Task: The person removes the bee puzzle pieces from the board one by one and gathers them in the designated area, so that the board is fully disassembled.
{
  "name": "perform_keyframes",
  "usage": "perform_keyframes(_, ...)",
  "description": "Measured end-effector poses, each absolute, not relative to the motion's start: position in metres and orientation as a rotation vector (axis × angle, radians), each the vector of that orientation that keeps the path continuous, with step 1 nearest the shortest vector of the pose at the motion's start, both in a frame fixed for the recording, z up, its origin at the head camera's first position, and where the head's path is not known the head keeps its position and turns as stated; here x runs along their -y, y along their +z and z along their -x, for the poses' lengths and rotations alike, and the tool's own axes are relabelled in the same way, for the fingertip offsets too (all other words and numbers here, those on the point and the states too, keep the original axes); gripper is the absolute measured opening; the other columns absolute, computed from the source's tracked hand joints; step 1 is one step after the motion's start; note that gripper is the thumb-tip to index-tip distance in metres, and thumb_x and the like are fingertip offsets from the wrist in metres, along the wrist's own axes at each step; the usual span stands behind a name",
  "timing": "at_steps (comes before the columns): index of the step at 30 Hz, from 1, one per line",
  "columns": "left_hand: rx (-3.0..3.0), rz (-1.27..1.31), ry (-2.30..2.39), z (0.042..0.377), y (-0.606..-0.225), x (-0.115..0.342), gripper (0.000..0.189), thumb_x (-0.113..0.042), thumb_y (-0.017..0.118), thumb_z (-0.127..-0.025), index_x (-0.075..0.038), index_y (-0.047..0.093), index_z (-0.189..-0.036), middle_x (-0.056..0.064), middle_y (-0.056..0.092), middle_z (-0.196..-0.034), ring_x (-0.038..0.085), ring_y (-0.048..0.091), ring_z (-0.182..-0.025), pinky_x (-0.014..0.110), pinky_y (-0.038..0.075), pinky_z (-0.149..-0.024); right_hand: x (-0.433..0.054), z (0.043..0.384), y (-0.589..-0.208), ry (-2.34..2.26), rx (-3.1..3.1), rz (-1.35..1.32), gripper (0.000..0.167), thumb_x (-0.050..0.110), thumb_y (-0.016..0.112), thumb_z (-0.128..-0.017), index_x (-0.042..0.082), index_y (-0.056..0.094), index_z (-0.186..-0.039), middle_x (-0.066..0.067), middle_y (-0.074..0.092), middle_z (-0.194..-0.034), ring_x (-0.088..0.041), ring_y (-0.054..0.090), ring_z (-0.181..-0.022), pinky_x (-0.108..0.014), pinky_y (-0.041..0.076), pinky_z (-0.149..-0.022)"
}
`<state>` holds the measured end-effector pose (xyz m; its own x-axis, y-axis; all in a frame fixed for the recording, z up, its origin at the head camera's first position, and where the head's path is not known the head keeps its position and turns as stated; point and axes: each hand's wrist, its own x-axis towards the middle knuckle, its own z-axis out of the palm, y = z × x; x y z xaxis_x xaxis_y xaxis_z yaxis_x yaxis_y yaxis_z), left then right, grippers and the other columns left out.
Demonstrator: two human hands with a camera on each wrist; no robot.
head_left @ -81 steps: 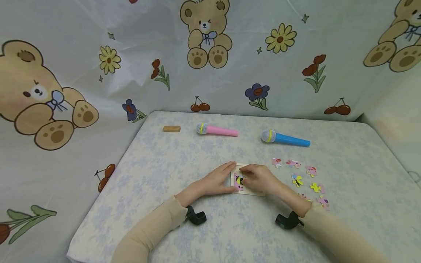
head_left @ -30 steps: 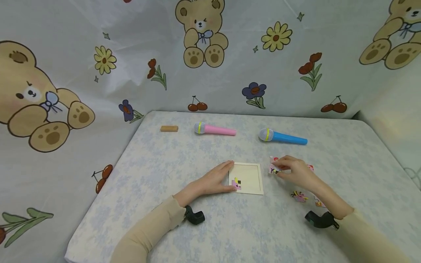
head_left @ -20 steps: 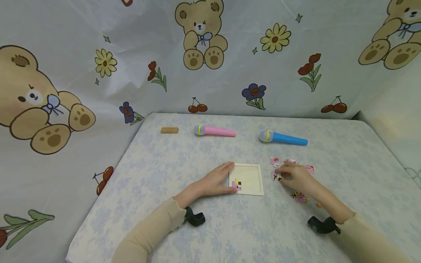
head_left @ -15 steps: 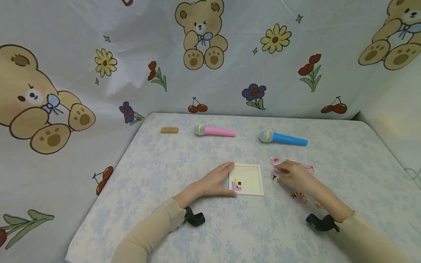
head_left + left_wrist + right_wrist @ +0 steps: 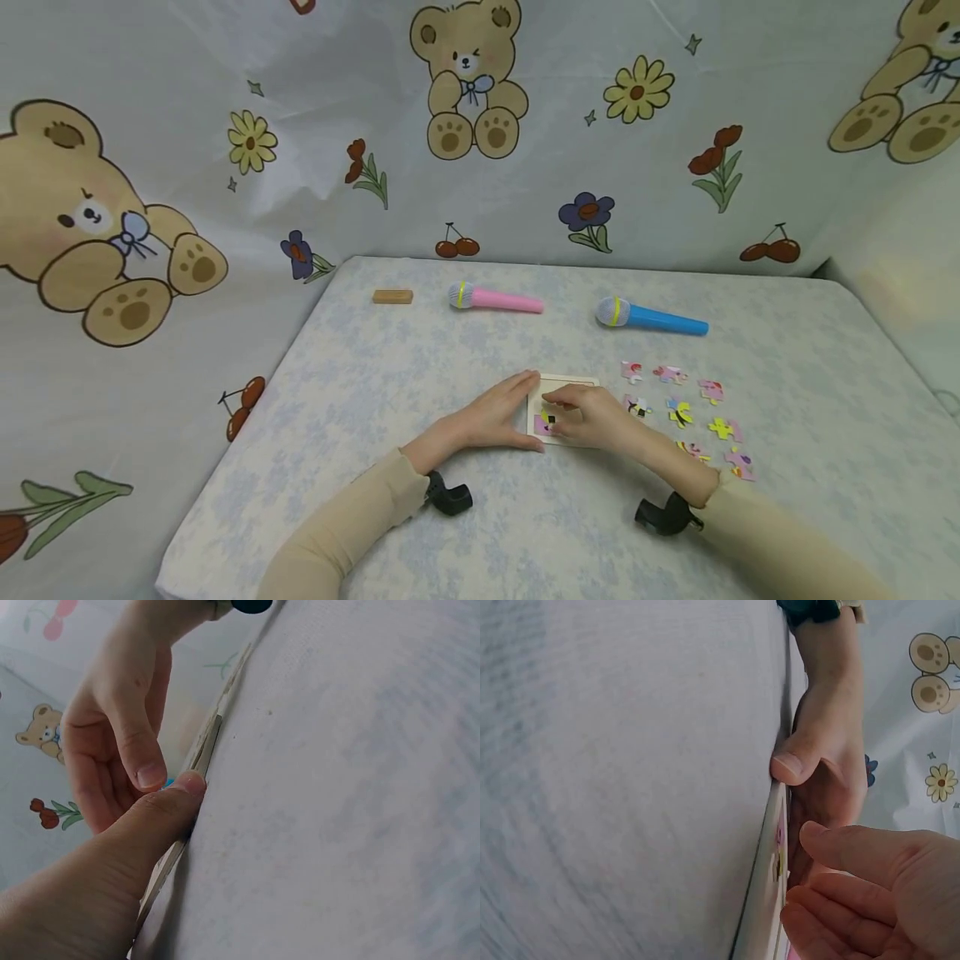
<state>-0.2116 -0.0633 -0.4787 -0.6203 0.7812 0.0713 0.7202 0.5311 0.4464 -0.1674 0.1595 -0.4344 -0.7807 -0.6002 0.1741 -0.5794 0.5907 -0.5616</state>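
Note:
In the head view my left hand (image 5: 487, 412) lies at the left side of a shallow pale wooden puzzle tray (image 5: 533, 392), fingers stretched toward its upper corner and thumb near its lower one. The left wrist view has that thumb pressing against the tray's edge. A pink puzzle piece (image 5: 542, 423) with yellow and black print sits in the tray's lower left corner. Over the tray is my right hand (image 5: 600, 419), its fingertips right at this piece. Its thumb and loosely bent fingers stand apart in the right wrist view, with nothing visible between them.
Several loose puzzle pieces (image 5: 680, 412) are spread to the right of the tray, the nearest a black-and-yellow piece (image 5: 637, 406). Farther back lie a blue toy microphone (image 5: 666, 320), a pink toy microphone (image 5: 506, 300) and a small wooden block (image 5: 392, 297).
My right hand has left a black-and-yellow puzzle piece among the loose ones and moved left over the tray. The left hand stays at the tray, its thumb slightly lower.

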Motion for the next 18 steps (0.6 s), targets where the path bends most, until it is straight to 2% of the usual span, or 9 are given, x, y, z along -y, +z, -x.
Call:
perform_keyframes(6,-2.632,-1.296,0.652,0.211,-0.478,0.063,0.109,-0.06,0.069,-0.076,-0.001,0.016,-0.15,0.015,0.02,-0.153,0.02,0.018,-0.14,0.032,0.02,-0.111,-0.156,0.167,-0.438,-1.004,-2.709,0.998,0.045,0.01,0.072,-0.083,-0.006,0.058,-0.122,-0.014,0.062,-0.118,-0.027,0.056,-0.111,-0.045,0.046,-0.092)
perform_keyframes(13,-2.632,-1.3,0.663,0.211,-0.476,0.063,0.109,-0.058,0.07,-0.076,0.001,0.017,-0.15,0.015,0.021,-0.153,0.021,0.019,-0.14,0.033,0.02,-0.111,-0.156,0.166,-0.441,-1.103,-2.651,0.958,0.038,0.008,0.071,-0.084,-0.003,0.061,-0.119,-0.011,0.064,-0.116,-0.023,0.06,-0.104,-0.04,0.049,-0.088)
perform_keyframes(18,-2.628,-1.304,0.661,0.21,-0.477,0.062,0.108,-0.058,0.07,-0.076,0.001,0.017,-0.149,0.016,0.02,-0.153,0.022,0.018,-0.14,0.033,0.019,-0.112,-0.154,0.166,-0.447,-1.178,-2.642,0.97,0.039,0.003,0.073,-0.081,-0.002,0.061,-0.117,-0.011,0.063,-0.114,-0.024,0.06,-0.101,-0.038,0.05,-0.086)
